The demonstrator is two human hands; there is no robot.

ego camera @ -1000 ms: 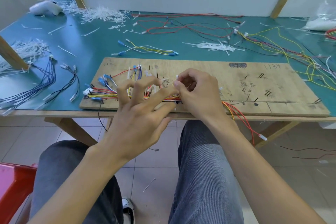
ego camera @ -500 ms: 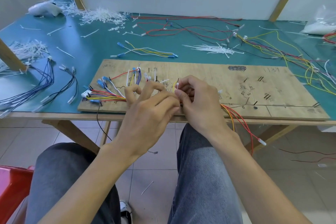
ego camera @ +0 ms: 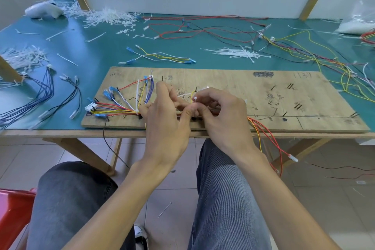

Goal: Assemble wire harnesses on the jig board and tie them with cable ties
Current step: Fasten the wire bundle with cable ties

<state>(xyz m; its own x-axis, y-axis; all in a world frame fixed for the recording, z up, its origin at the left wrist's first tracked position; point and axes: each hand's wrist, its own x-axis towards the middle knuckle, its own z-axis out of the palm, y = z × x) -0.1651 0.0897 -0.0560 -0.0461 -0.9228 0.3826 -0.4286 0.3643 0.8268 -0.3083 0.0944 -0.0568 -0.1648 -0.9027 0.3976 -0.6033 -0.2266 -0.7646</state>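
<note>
The left hand [ego camera: 164,128] has closed in beside the right hand [ego camera: 221,115]; both pinch the cable tie [ego camera: 195,98]. Cinch it squarely around the wire bundle [ego camera: 121,110].

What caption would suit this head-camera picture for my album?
Left hand and right hand pinch a white cable tie over the wire harness on the jig board.

The right hand [ego camera: 221,115] pinches a cable tie [ego camera: 195,98] and the left hand [ego camera: 164,126] grips the wire bundle [ego camera: 121,111] on the jig board [ego camera: 263,95]. Left of the grip, wires fan toward blue connectors [ego camera: 107,93]; right of it, red wires [ego camera: 269,138] hang off the edge.
</note>
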